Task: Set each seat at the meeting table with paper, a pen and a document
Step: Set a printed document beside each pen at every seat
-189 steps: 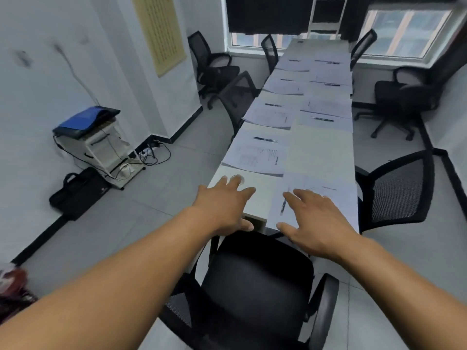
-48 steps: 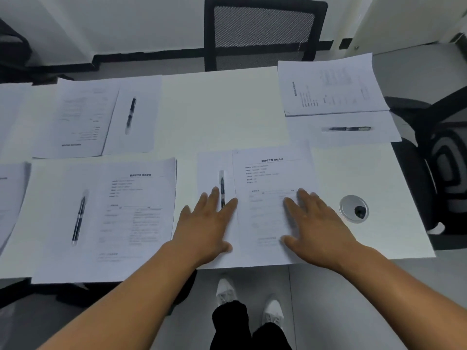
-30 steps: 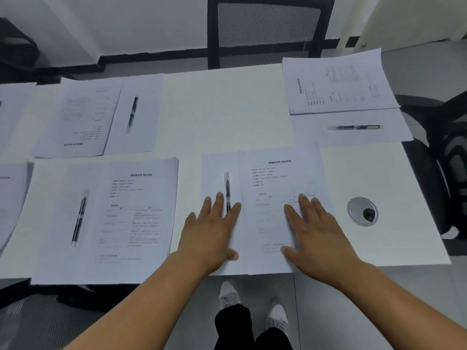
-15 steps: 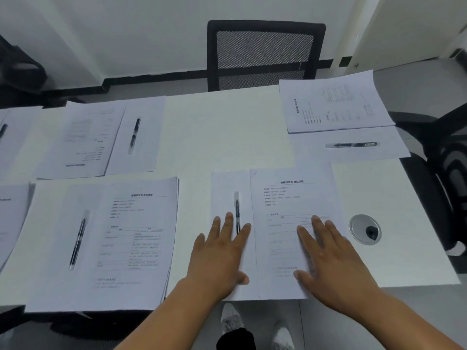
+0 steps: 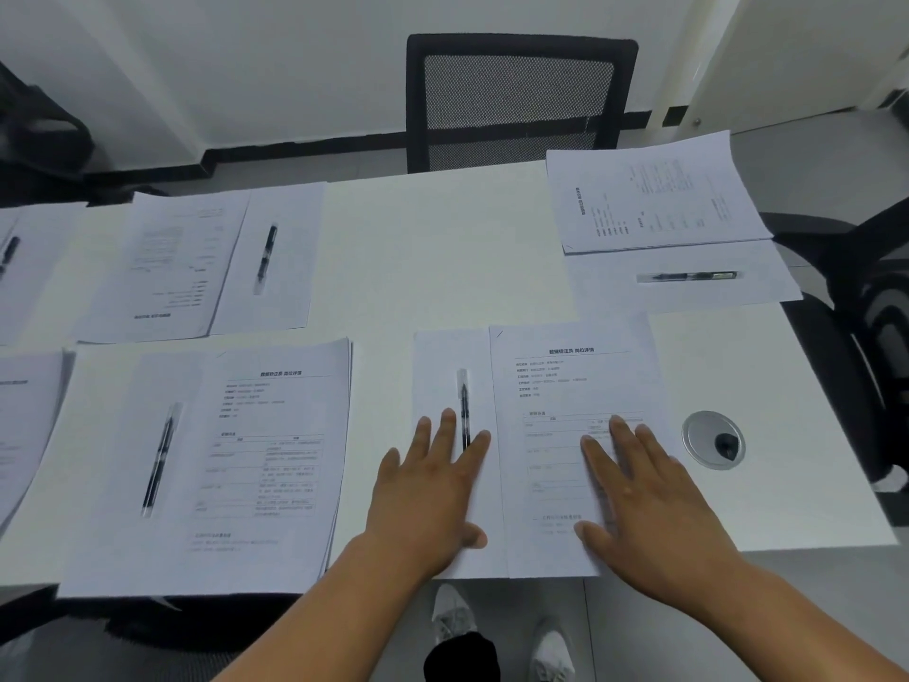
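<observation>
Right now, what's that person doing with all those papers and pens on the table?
A person is setting places at a long white table. The left hand rests flat on a blank sheet beside a pen, and the right hand lies flat on the printed document next to it. Other seats nearby already have a paper, pen and document.

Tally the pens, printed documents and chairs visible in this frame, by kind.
Black pens: 5 (under the left hand, near left, far middle, far right, left edge)
White printed documents: 5 (, partly cut off)
Black mesh office chairs: 2 ()
Total: 12
</observation>
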A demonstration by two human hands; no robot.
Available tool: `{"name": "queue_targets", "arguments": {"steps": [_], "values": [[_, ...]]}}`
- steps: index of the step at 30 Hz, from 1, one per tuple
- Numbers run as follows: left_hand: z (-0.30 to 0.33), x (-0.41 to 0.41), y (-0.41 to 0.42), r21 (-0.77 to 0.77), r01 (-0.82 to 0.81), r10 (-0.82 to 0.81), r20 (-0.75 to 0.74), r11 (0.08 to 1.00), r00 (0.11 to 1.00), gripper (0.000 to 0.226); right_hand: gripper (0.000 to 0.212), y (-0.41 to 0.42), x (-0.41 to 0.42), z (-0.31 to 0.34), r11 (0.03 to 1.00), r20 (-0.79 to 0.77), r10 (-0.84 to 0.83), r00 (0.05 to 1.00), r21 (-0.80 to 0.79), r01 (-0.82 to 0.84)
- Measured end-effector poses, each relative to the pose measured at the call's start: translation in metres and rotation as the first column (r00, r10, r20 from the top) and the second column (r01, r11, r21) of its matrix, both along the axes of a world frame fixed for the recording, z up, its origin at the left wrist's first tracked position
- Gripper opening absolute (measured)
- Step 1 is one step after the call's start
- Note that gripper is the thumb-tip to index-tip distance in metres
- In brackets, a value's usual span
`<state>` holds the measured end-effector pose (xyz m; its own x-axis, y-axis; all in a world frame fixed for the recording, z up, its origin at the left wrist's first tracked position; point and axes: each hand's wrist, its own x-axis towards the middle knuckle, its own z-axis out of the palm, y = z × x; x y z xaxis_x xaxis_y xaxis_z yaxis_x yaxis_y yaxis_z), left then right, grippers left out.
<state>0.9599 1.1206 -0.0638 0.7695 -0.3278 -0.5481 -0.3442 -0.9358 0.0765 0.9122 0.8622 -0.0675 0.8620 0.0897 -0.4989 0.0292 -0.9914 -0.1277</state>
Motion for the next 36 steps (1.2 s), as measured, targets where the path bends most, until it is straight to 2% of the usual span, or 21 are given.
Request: {"name": "queue_targets", "arguments": {"steps": [15, 36], "values": [[0.017, -0.005, 0.008, 0.029, 0.012, -0.013, 0.04, 0.999, 0.999, 0.115, 0.097, 0.007, 0.002, 0.016, 1.0, 0.005, 0.013, 1.0, -0.019, -0.013], [0.162, -0.039, 0.057, 0.065, -0.301, 0.291, 0.123, 0.952, 0.949, 0.108, 0.088, 0.084, 0.016, 0.131, 0.974, 0.118, 0.168, 0.979, 0.135, -0.183]]}}
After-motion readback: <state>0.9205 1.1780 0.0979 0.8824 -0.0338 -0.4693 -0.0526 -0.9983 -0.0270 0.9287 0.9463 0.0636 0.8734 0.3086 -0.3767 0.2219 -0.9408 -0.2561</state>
